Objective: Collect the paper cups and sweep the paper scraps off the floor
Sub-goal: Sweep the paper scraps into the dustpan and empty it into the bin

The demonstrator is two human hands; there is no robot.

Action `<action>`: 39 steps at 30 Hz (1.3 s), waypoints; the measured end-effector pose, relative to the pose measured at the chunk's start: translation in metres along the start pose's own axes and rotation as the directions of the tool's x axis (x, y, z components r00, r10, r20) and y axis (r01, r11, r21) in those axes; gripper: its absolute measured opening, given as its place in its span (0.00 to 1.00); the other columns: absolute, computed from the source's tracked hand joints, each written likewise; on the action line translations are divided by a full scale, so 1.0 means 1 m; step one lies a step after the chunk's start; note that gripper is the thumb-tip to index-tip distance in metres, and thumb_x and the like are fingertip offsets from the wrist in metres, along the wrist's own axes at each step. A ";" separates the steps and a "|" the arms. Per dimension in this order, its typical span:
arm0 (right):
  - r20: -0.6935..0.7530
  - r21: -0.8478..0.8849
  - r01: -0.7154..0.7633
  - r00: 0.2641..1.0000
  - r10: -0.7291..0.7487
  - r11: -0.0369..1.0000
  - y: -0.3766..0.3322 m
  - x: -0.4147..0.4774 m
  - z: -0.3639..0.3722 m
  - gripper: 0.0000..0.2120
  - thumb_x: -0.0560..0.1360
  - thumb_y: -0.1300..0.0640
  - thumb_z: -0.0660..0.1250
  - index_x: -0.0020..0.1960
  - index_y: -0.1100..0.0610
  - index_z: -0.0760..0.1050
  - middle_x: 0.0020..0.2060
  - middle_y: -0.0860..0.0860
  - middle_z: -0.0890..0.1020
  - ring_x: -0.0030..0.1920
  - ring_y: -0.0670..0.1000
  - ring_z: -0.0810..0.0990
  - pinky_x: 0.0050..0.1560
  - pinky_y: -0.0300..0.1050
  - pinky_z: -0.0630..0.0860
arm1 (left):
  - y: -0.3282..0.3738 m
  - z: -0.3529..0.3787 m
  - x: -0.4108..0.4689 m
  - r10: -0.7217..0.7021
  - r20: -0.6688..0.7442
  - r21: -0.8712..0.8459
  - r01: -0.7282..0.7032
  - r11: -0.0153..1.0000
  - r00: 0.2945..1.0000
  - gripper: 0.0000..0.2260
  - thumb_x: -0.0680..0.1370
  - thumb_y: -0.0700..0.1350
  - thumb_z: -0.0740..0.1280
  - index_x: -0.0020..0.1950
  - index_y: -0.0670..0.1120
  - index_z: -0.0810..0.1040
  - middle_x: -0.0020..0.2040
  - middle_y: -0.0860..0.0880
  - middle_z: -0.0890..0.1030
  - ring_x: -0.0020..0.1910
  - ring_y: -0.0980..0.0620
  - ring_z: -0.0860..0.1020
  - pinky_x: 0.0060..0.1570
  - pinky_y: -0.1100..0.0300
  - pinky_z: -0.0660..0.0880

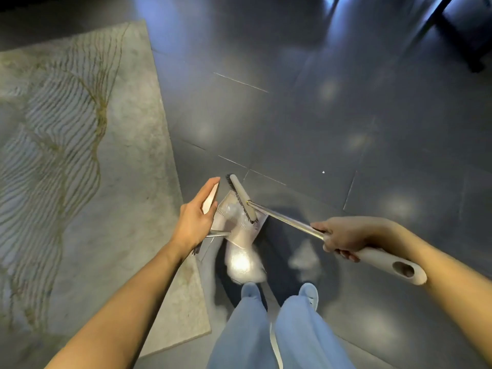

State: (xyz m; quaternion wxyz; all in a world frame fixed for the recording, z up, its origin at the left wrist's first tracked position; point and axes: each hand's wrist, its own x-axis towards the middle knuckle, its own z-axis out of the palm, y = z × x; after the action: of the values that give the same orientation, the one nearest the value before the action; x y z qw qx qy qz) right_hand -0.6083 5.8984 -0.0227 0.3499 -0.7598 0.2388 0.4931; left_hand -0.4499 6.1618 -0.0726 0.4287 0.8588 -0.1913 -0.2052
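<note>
Head view: dark grey glossy tiled floor (pixel 346 115) lies open ahead and to the right, with patches of light on it. A grey rectangular rug with gold wavy lines (pixel 80 155) fills the left. Its right edge runs down just beside the left hand (pixel 197 217), and its near corner is by the left leg. Dark furniture (pixel 471 33) stands at the far right of the floor, well apart.

Left hand: fingers straight and pressed together, thumb opposite, pinching a pale flat edge of the translucent white plastic dustpan (pixel 234 225), which is tilted and off the floor. Right hand (pixel 340 238) curls round the broom with metal shaft and white plastic handle (pixel 287 219), where shaft meets grip. The white-backed, dark-bristled broom head rests on the dustpan.

A blurred white mass (pixel 242 262) sits just below the dustpan; cannot tell what it is. One small white paper scrap (pixel 323 172) lies on bare tile beyond the right hand, well apart from both hands and the broom head. Light blue trousers (pixel 266 328) and pale shoes (pixel 310 292) show at the bottom edge.
</note>
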 end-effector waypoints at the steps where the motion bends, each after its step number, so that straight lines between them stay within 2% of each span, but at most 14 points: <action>1: -0.016 0.024 -0.004 1.000 0.004 1.000 0.008 -0.005 -0.004 0.22 0.76 0.66 0.56 0.69 0.56 0.64 0.30 0.54 0.72 0.21 0.47 0.69 0.23 0.39 0.70 | 0.004 0.005 0.003 0.006 0.006 0.006 -0.006 1.000 1.000 0.31 0.79 0.40 0.63 0.62 0.79 0.63 0.52 0.77 0.72 0.39 0.67 0.76 0.39 0.76 0.70; 3: -0.057 0.090 -0.018 0.998 0.023 0.996 0.027 -0.011 -0.013 0.23 0.76 0.66 0.56 0.71 0.57 0.64 0.29 0.54 0.71 0.22 0.48 0.68 0.24 0.39 0.70 | 0.015 0.017 0.012 0.014 0.016 0.009 -0.014 1.000 1.000 0.31 0.80 0.40 0.63 0.62 0.79 0.62 0.48 0.62 0.78 0.32 0.58 0.75 0.34 0.67 0.73; 5: -0.093 0.131 -0.035 0.995 0.047 0.991 0.046 -0.015 -0.023 0.24 0.76 0.66 0.56 0.71 0.55 0.63 0.30 0.55 0.72 0.24 0.49 0.69 0.25 0.40 0.71 | 0.029 0.035 0.022 0.042 0.039 0.013 -0.043 0.999 0.998 0.31 0.80 0.40 0.63 0.61 0.79 0.61 0.49 0.54 0.78 0.31 0.54 0.76 0.32 0.66 0.74; 8: -0.136 0.137 -0.069 0.987 0.087 0.988 0.079 -0.022 -0.038 0.24 0.75 0.66 0.56 0.70 0.54 0.64 0.31 0.56 0.75 0.26 0.51 0.72 0.26 0.41 0.73 | 0.054 0.067 0.035 0.088 0.079 0.007 -0.088 0.996 0.993 0.32 0.80 0.40 0.62 0.60 0.81 0.59 0.58 0.56 0.75 0.37 0.60 0.78 0.35 0.74 0.73; 11: -0.176 0.143 -0.106 0.976 0.131 0.984 0.116 -0.027 -0.066 0.20 0.74 0.66 0.56 0.64 0.55 0.68 0.32 0.57 0.76 0.28 0.53 0.74 0.27 0.42 0.73 | 0.080 0.104 0.052 0.098 0.101 0.001 -0.098 0.995 0.990 0.31 0.81 0.41 0.61 0.60 0.81 0.59 0.52 0.56 0.77 0.40 0.63 0.78 0.35 0.75 0.73; 13: -0.189 0.174 -0.127 0.969 0.159 0.976 0.142 -0.030 -0.088 0.18 0.74 0.66 0.56 0.62 0.56 0.69 0.31 0.56 0.75 0.29 0.53 0.74 0.27 0.41 0.73 | 0.098 0.130 0.063 0.096 0.113 0.000 -0.097 0.995 0.989 0.29 0.81 0.42 0.61 0.60 0.80 0.58 0.44 0.64 0.78 0.38 0.59 0.78 0.37 0.69 0.75; 15: -0.195 0.222 -0.150 0.961 0.194 0.964 0.167 -0.030 -0.109 0.17 0.74 0.67 0.56 0.62 0.57 0.69 0.31 0.56 0.74 0.27 0.52 0.72 0.26 0.40 0.71 | 0.118 0.155 0.075 0.108 0.121 -0.018 -0.106 0.994 0.987 0.27 0.81 0.43 0.61 0.61 0.78 0.58 0.45 0.69 0.78 0.40 0.55 0.79 0.40 0.66 0.77; 19: -0.227 0.239 -0.178 0.946 0.233 0.955 0.213 -0.021 -0.154 0.19 0.74 0.67 0.56 0.65 0.59 0.68 0.30 0.55 0.75 0.24 0.50 0.73 0.25 0.39 0.71 | 0.148 0.198 0.106 0.095 0.133 -0.032 -0.092 0.995 0.987 0.24 0.81 0.44 0.60 0.63 0.73 0.59 0.69 0.55 0.71 0.58 0.42 0.77 0.56 0.56 0.77; 22: -0.239 0.274 -0.203 0.932 0.271 0.940 0.239 -0.001 -0.185 0.19 0.74 0.66 0.57 0.64 0.57 0.69 0.29 0.55 0.76 0.23 0.49 0.73 0.23 0.37 0.71 | 0.162 0.221 0.132 0.098 0.129 -0.016 -0.096 0.995 0.987 0.25 0.82 0.44 0.60 0.63 0.75 0.58 0.67 0.56 0.71 0.53 0.48 0.78 0.46 0.69 0.76; 26: -0.229 0.348 -0.207 0.927 0.297 0.914 0.259 0.041 -0.207 0.15 0.74 0.65 0.59 0.61 0.59 0.69 0.30 0.56 0.76 0.24 0.51 0.73 0.25 0.39 0.71 | 0.180 0.244 0.164 0.069 0.158 0.070 -0.081 0.994 0.985 0.25 0.81 0.46 0.60 0.70 0.71 0.58 0.67 0.51 0.74 0.50 0.45 0.79 0.52 0.52 0.79; 30: -0.173 0.371 -0.184 0.949 0.263 0.910 0.262 0.079 -0.194 0.30 0.75 0.65 0.62 0.74 0.56 0.56 0.30 0.58 0.77 0.28 0.54 0.75 0.32 0.46 0.74 | 0.188 0.256 0.174 0.078 0.160 0.095 -0.094 0.991 0.984 0.27 0.81 0.46 0.60 0.64 0.79 0.56 0.69 0.53 0.72 0.52 0.47 0.78 0.54 0.51 0.79; 32: -0.128 0.307 -0.198 0.961 0.246 0.931 0.263 0.084 -0.180 0.39 0.74 0.65 0.62 0.78 0.51 0.47 0.30 0.58 0.78 0.25 0.53 0.74 0.30 0.45 0.75 | 0.183 0.256 0.172 0.076 0.152 0.080 -0.089 0.993 0.985 0.27 0.81 0.46 0.60 0.63 0.79 0.55 0.69 0.56 0.70 0.55 0.49 0.78 0.53 0.59 0.77; 34: -0.069 0.250 -0.214 0.969 0.237 0.944 0.267 0.078 -0.167 0.42 0.73 0.65 0.62 0.78 0.46 0.44 0.30 0.57 0.79 0.23 0.51 0.74 0.28 0.43 0.75 | 0.180 0.257 0.169 0.084 0.147 0.085 -0.097 0.992 0.986 0.26 0.81 0.46 0.61 0.67 0.76 0.57 0.62 0.60 0.71 0.49 0.53 0.79 0.47 0.67 0.75; 39: -0.015 0.121 -0.195 0.980 0.198 0.973 0.278 0.031 -0.124 0.43 0.70 0.66 0.59 0.78 0.42 0.48 0.30 0.54 0.77 0.20 0.47 0.73 0.24 0.39 0.73 | 0.178 0.255 0.156 0.095 0.136 0.076 -0.106 0.991 0.986 0.25 0.81 0.46 0.61 0.70 0.71 0.59 0.67 0.57 0.72 0.53 0.49 0.79 0.56 0.52 0.78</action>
State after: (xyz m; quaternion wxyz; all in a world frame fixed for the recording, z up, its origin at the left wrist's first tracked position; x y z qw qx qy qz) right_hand -0.7206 5.6250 -0.0998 0.3410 -0.7166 0.3465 0.5001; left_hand -0.4769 5.8159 -0.0971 0.3887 0.8496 -0.2710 -0.2316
